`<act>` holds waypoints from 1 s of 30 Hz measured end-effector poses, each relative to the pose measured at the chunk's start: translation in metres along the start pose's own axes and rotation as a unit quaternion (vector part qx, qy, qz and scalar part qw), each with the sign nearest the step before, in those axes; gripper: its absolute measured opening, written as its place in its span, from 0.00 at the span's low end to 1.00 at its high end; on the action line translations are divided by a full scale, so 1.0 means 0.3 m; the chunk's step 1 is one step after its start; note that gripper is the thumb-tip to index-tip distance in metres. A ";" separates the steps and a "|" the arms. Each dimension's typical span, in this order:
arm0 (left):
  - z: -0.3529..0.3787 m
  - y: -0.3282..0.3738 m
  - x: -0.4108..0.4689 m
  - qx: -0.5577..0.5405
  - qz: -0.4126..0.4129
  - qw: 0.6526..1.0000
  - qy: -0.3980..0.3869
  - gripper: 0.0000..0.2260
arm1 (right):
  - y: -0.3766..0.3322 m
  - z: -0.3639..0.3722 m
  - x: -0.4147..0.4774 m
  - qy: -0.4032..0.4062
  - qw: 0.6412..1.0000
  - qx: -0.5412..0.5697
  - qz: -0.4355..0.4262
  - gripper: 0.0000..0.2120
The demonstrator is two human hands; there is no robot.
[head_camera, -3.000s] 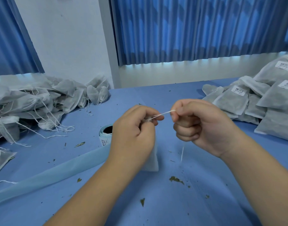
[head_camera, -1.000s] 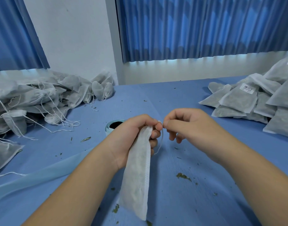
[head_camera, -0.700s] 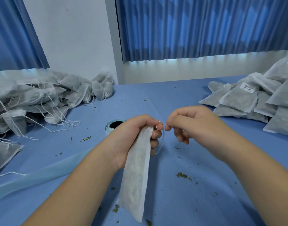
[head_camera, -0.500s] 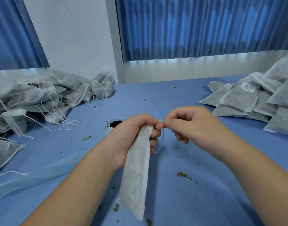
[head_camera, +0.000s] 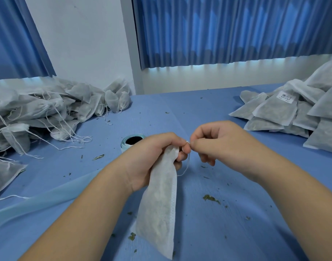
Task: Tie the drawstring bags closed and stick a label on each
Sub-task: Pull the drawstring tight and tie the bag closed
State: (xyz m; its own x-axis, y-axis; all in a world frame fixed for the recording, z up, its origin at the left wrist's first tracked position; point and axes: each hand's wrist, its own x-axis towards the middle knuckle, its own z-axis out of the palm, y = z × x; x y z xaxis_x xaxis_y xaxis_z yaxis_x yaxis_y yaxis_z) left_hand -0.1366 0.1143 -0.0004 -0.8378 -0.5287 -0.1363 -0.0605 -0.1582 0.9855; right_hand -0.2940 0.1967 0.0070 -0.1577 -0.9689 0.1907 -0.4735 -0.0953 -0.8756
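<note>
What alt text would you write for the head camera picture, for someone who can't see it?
A person's left hand grips the neck of a white drawstring bag at a blue table while the right hand pinches its string. Untied bags are heaped on the left, labelled bags on the right.

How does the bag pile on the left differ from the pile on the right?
Labels: the right pile shows white barcode labels on some bags; the left pile shows none.
Strings: the left pile has loose drawstrings trailing onto the blue table; none trail from the right pile.
Pose: left pile bags look crumpled, right pile bags lie flatter, overlapping.
Both are pale fabric bags on that table.
</note>
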 end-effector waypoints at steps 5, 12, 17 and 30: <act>0.010 0.006 -0.007 0.009 0.003 1.000 -0.006 0.06 | 0.000 -0.005 -0.001 -0.008 1.000 -0.002 -0.006 0.08; 0.010 0.009 -0.011 0.031 0.002 0.999 0.018 0.05 | -0.001 -0.016 -0.004 -0.029 0.999 0.002 -0.018 0.05; 0.012 0.008 -0.011 0.061 0.021 0.997 0.048 0.04 | 0.004 -0.018 -0.003 -0.040 0.999 -0.001 -0.019 0.05; 0.004 0.004 0.000 0.079 0.045 0.987 0.132 0.06 | 0.009 -0.016 0.002 -0.009 0.998 0.053 -0.043 0.03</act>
State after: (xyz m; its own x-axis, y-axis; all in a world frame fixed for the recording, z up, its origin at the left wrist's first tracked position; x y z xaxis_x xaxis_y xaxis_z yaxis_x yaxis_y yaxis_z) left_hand -0.1373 0.1153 0.0008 -0.6746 -0.7365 -0.0491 -0.0945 0.0202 0.9953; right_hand -0.2997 0.1969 0.0069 -0.1052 -0.9599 0.2599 -0.3904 -0.2005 -0.8986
